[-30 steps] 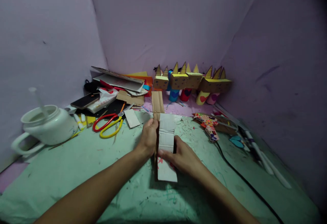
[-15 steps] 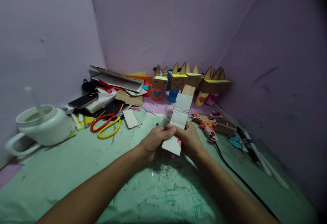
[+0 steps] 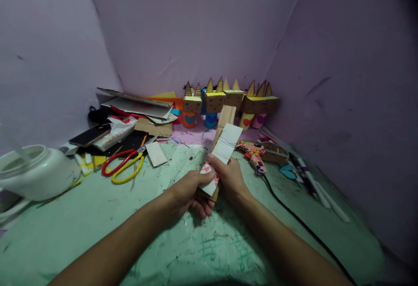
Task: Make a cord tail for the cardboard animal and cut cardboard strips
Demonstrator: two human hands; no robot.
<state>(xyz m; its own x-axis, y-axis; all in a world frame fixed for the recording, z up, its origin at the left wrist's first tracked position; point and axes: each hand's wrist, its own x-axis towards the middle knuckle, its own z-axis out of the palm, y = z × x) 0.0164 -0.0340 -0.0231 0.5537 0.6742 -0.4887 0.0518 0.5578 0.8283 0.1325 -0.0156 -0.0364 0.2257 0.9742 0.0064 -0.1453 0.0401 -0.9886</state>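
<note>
Between my two hands, above the green-covered table, are a white cardboard strip [image 3: 225, 143] with pink marks at its near end and a brown cardboard strip [image 3: 226, 115] beneath it. The two lie askew, the brown one reaching farther away. My left hand [image 3: 189, 188] grips their near end, thumb on top and fingers curled below. My right hand [image 3: 230, 175] pinches the right side, its thumb on the white strip; its other fingers are mostly hidden underneath. Left of the hands lie scissors [image 3: 126, 163] with red and yellow handles and a small pale card piece [image 3: 156, 154].
A white pot [image 3: 48, 175] stands at the left, near a phone [image 3: 89, 134] and stacked cardboard [image 3: 140, 105]. Cardboard figures with horns [image 3: 215, 100] line the back. At right lie a floral-wrapped glue gun [image 3: 256, 153], its black cord [image 3: 300, 225] and several pens [image 3: 321, 192].
The white strip has turned clockwise over the brown one, so more brown shows beside it. My hands have shifted slightly, and the whole view has swung right.
</note>
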